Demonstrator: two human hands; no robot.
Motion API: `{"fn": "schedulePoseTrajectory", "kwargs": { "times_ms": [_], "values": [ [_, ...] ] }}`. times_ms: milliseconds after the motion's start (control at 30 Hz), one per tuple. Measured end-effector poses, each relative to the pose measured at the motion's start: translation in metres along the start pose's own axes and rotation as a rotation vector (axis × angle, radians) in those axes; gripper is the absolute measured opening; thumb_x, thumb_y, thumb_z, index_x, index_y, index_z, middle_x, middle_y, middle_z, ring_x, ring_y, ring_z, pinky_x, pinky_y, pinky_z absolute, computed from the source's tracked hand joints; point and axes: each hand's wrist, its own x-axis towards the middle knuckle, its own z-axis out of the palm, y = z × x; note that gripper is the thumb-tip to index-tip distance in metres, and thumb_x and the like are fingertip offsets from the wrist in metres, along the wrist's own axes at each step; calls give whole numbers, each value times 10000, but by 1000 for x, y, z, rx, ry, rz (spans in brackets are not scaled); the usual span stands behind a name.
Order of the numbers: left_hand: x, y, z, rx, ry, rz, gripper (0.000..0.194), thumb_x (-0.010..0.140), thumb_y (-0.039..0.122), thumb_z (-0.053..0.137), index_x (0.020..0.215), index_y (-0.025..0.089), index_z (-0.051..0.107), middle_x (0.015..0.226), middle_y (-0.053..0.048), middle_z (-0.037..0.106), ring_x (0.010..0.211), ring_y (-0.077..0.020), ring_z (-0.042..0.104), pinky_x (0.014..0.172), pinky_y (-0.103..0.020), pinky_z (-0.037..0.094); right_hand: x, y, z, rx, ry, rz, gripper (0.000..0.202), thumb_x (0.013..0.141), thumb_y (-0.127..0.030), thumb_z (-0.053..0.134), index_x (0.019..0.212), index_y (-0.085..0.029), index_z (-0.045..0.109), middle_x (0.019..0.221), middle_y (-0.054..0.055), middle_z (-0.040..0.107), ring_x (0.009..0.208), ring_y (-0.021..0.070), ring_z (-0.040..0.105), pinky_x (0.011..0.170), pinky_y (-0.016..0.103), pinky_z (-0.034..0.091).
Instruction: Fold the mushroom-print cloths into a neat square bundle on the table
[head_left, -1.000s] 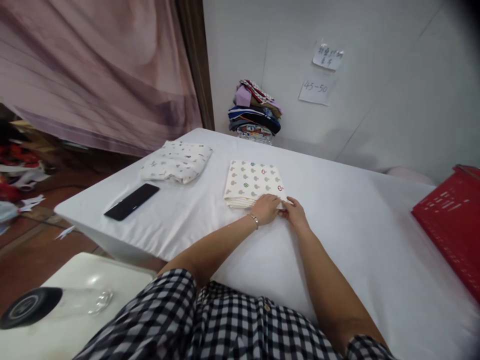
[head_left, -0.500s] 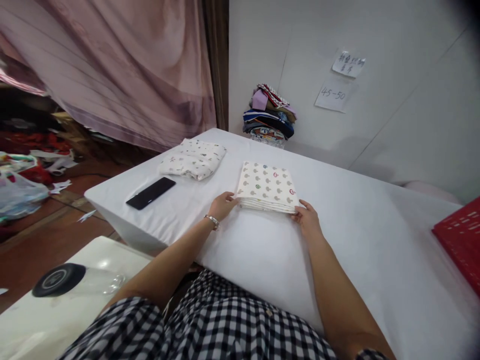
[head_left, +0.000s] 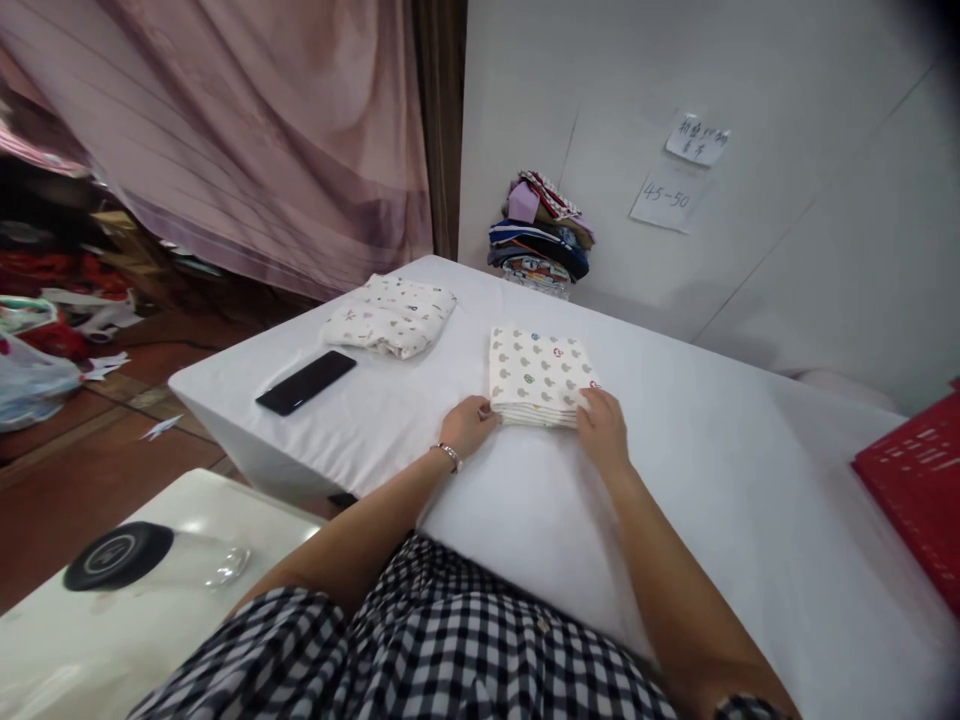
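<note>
A neatly folded white cloth (head_left: 538, 368) with a print of grey, red and green motifs lies on the white-covered table (head_left: 697, 480). Its layered folds show along the near edge. At the near left corner, my left hand (head_left: 470, 426), with a bracelet on the wrist, has its fingers pinched on the layers. My right hand (head_left: 604, 432) grips the near right corner, thumb on top and other fingers partly hidden. Farther left lies another folded white cloth (head_left: 397, 316) with a small print, looser in shape, and out of reach of both hands.
A black phone (head_left: 306, 382) lies on the table's left side. Stacked folded clothes (head_left: 541, 235) stand by the wall. At the right edge is a red plastic basket (head_left: 915, 480). A glass bottle with a black lid (head_left: 120, 556) lies on a white surface at lower left.
My right hand has shifted inward and closed over the cloth's near right corner. My left hand has moved slightly right, still at the left corner. The view has shifted a little.
</note>
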Motion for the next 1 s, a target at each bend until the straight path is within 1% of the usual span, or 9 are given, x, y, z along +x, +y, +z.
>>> {"fn": "schedulePoseTrajectory", "kwargs": {
  "times_ms": [167,267,333,400,500,567,767,900,1000],
  "values": [
    [2,-4,6,-89,27,70,174,718,281,611,884,231,622,834,7,642,728,-144,593,684,-261,469,16,-49,41,44,-309,-291,310,816,-261,530,1119,-224,585,1160,83,570,1112,229,474,987,398,356],
    [4,-7,8,-130,34,142,217,730,213,577,940,227,629,853,4,637,728,-134,587,704,-255,482,24,-64,61,-42,-404,-327,371,786,-259,585,1153,-216,561,1169,93,571,1106,243,469,961,396,350],
    [5,-9,9,-129,25,181,243,744,176,542,961,233,634,882,0,633,752,-134,588,720,-255,490,28,-65,68,-62,-409,-290,355,790,-248,570,1143,-214,566,1150,87,584,1089,237,479,945,383,353],
    [6,-10,9,-113,30,197,267,743,157,533,977,234,637,929,-13,630,809,-141,593,752,-259,494,30,-61,72,-8,-373,-218,299,812,-223,510,1100,-204,591,1099,68,606,1044,206,507,922,341,370],
    [6,-9,9,-35,42,228,286,719,160,568,990,225,634,1011,-35,620,931,-173,581,832,-291,476,34,-55,72,101,-327,-94,282,815,-201,449,1039,-202,619,1020,32,630,954,163,547,870,283,403],
    [5,-8,10,45,31,262,297,703,166,589,992,226,628,1052,-41,611,993,-196,559,877,-322,450,35,-52,71,134,-328,-63,289,804,-210,453,1037,-210,623,1002,15,636,926,155,557,850,272,414],
    [4,-1,11,197,21,251,272,741,288,608,1004,222,603,1037,-46,590,982,-207,544,854,-337,419,33,-53,71,116,-335,-133,321,798,-203,459,1082,-196,608,1034,35,642,941,172,566,862,304,424],
    [5,3,13,293,-13,282,330,750,367,605,1041,217,568,1046,-56,575,981,-234,531,820,-360,406,33,-56,71,66,-344,-175,353,792,-161,447,1111,-176,599,1060,59,641,980,190,563,881,327,423],
    [6,4,13,350,-19,268,274,766,344,583,1001,206,552,1024,-64,576,962,-239,531,788,-357,398,35,-57,69,66,-351,-156,368,803,-164,444,1143,-198,583,1096,45,638,982,182,569,884,326,427]
  ]
}}
